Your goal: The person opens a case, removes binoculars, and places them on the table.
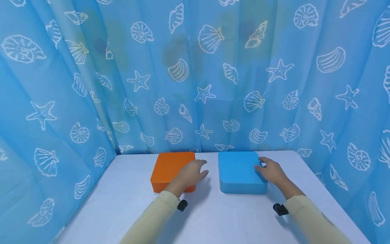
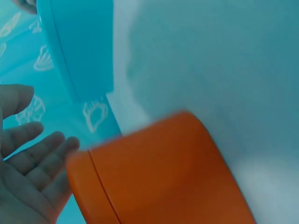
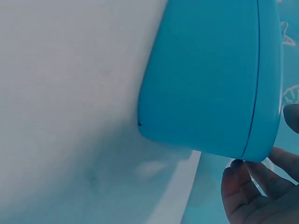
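Observation:
An orange lidded box (image 1: 172, 166) sits on the table's left half, and a blue lidded box (image 1: 239, 167) to its right. My left hand (image 1: 190, 174) is over the orange box's right side, fingers extended and thumb spread, holding nothing. In the left wrist view the left hand (image 2: 35, 172) is beside the orange lid (image 2: 93, 186). My right hand (image 1: 272, 171) is at the blue box's right edge, thumb by the top. In the right wrist view, loosely bent fingers (image 3: 252, 184) meet the blue lid's side; the thumb looks apart from it. Both boxes' contents are hidden.
A white table (image 1: 210, 217) bears both boxes, with a gap between them. Blue curtains (image 1: 189, 84) with white shell and starfish prints stand behind and at both sides. Black wrist cameras are worn at both cuffs.

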